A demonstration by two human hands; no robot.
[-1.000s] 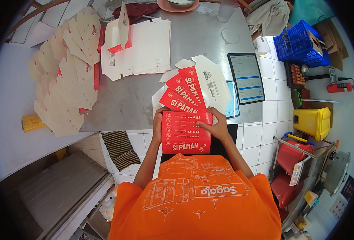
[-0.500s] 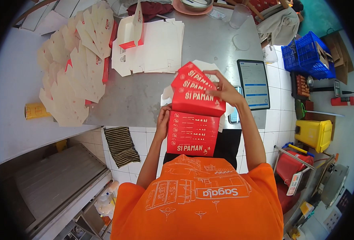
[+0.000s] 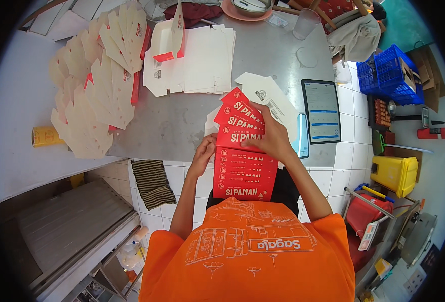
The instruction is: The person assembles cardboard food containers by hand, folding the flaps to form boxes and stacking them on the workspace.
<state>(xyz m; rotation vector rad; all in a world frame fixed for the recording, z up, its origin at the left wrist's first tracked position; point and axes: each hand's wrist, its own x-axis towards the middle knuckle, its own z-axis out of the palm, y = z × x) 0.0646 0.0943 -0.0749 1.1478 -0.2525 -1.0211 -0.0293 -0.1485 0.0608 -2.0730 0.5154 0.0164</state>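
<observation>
My right hand [image 3: 271, 136] clasps the fanned red cartons [image 3: 235, 123], thumb across their front, at the near edge of the table [image 3: 157, 121]. My half-curled left hand [image 3: 203, 153] is beside the lower red stack [image 3: 244, 173]; whether it grips, I cannot tell.

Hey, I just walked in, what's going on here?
Someone in an orange printed shirt is handling red cardboard pieces at a grey metal table. The right hand is on an upper fan of them, thumb across the front; the left hand is beside the left edge, contact unclear. More overlapping red pieces lie just below, nearer the body. Farther back, a red-and-white open cardboard box sits on flat white cardboard sheets.
</observation>
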